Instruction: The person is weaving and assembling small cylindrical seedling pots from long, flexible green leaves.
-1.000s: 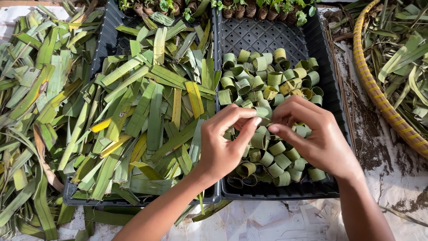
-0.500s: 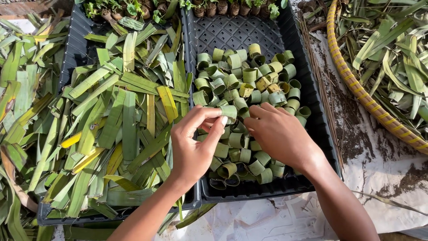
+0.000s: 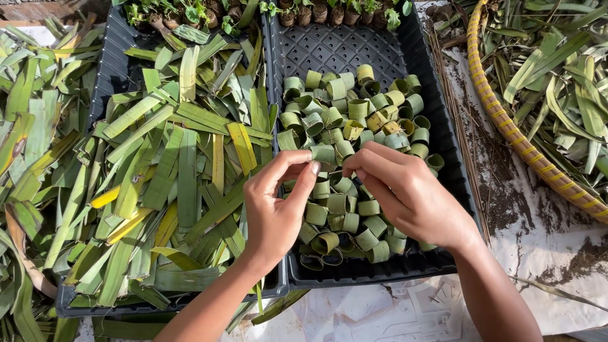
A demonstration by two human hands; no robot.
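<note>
- Outdoor ground, pale sheeting (image 3: 544, 253) smeared with soil; loose green leaves (image 3: 31, 158) piled far left.
- Left tray (image 3: 104, 69), black plastic, holds flat cut leaf strips (image 3: 183, 164), green with a few yellow.
- Your left hand (image 3: 275, 212) sits over the seam between trays, thumb and forefinger pinched together on something small between them; too small to tell what.
- Right tray (image 3: 354, 47) holds leaf rings (image 3: 342, 120), the back part of it bare mesh.
- Your right hand (image 3: 405, 193) meets the left, fingertips closed on the same pinch point above the rings.
- Since a second ago both hands have lifted off the pile and drawn together; reads as work on one ring.
- Seedling pots (image 3: 316, 12) line the top edge.
- Basket (image 3: 506, 126), yellow rim, far right, full of leaves.
- No labels or signs visible.
</note>
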